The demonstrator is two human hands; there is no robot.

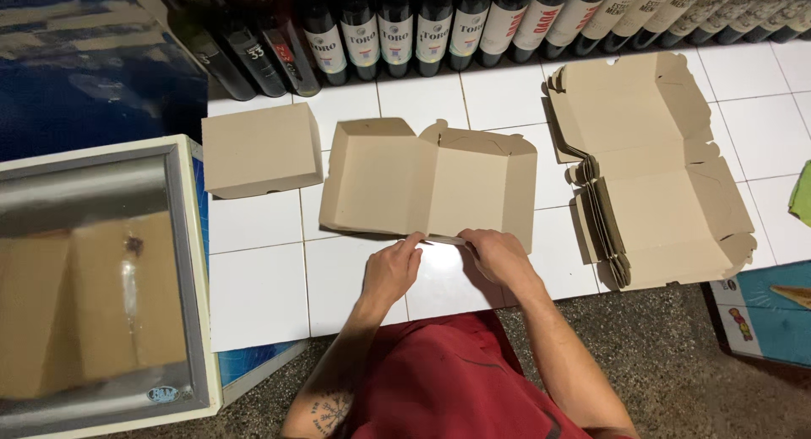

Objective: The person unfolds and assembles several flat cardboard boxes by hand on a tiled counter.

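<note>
In the middle of the frame an unfolded cardboard box blank (431, 185) lies flat on the white tiled worktop (258, 291), its side flaps partly raised. Both hands meet at its near edge: the left hand (390, 268) pinches the front flap with fingertips and thumb, and the right hand (498, 253) presses and grips the same flap just beside it, fingers curled over the fold. To the left of the blank, near it but apart, sits a finished closed box (260, 150). On the right of the frame lies a stack of flat blanks (655, 173), fanned at its near edge. A row of dark bottles (422, 25) lines the top of the frame. At lower left a glass-topped case (93, 278) reflects light.
</note>
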